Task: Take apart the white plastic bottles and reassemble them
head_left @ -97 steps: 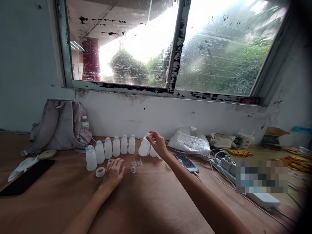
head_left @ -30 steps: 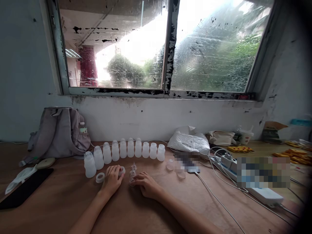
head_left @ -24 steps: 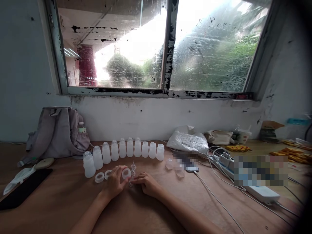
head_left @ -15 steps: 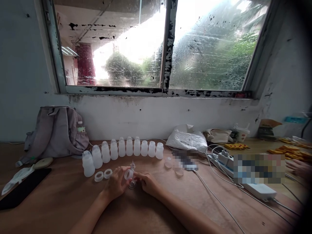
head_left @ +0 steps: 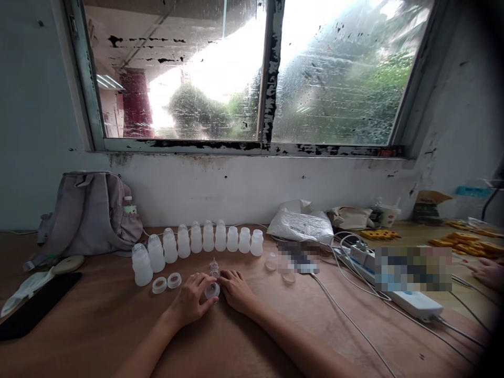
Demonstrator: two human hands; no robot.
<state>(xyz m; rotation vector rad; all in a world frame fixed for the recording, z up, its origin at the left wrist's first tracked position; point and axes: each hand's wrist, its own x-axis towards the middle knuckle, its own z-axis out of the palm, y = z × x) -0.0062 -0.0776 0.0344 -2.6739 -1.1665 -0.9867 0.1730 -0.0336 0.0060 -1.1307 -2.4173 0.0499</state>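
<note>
My left hand (head_left: 193, 299) has its fingers wrapped round a clear ring (head_left: 212, 291) low over the table. Beside it, my right hand (head_left: 235, 290) has its fingertips at a small clear nipple-shaped piece (head_left: 214, 266); whether they grip it is hidden. Two white rings (head_left: 159, 285) lie left of my left hand. Behind the hands, several frosted bottles (head_left: 183, 241) stand in a curved row, those at the right without domed caps. Clear discs (head_left: 271, 262) lie to the right.
A grey backpack (head_left: 92, 215) and a black mat (head_left: 43, 304) are at the left. At the right lie a plastic bag (head_left: 301, 223), a power strip (head_left: 417, 306), cables and yellow parts (head_left: 468, 244). Another person's hand (head_left: 488, 272) shows at the right edge.
The ring in my left hand has moved down and slightly right, toward the table. My right hand's fingers have shifted forward beside the small clear piece.
</note>
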